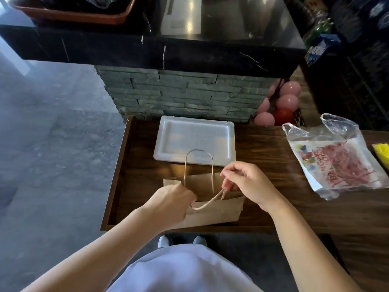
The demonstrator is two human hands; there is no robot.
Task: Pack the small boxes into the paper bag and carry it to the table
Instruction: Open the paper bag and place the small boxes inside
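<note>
A brown paper bag (pixel 219 211) stands near the front edge of a dark wooden table (pixel 263 165), its mouth partly open. My left hand (pixel 170 205) grips the bag's left top edge. My right hand (pixel 246 184) pinches the bag's right rim near the twine handle (pixel 207 202), which droops across the front. The other handle (pixel 199 159) stands upright behind. A white foam box (pixel 194 140) lies flat on the table just beyond the bag.
A clear plastic bag with red print (pixel 334 157) lies on the table to the right, beside something yellow (pixel 382 151). Behind is a stone-clad counter (pixel 181 95) with a black top. Pink balloons (pixel 282 102) sit at its right. Grey floor lies to the left.
</note>
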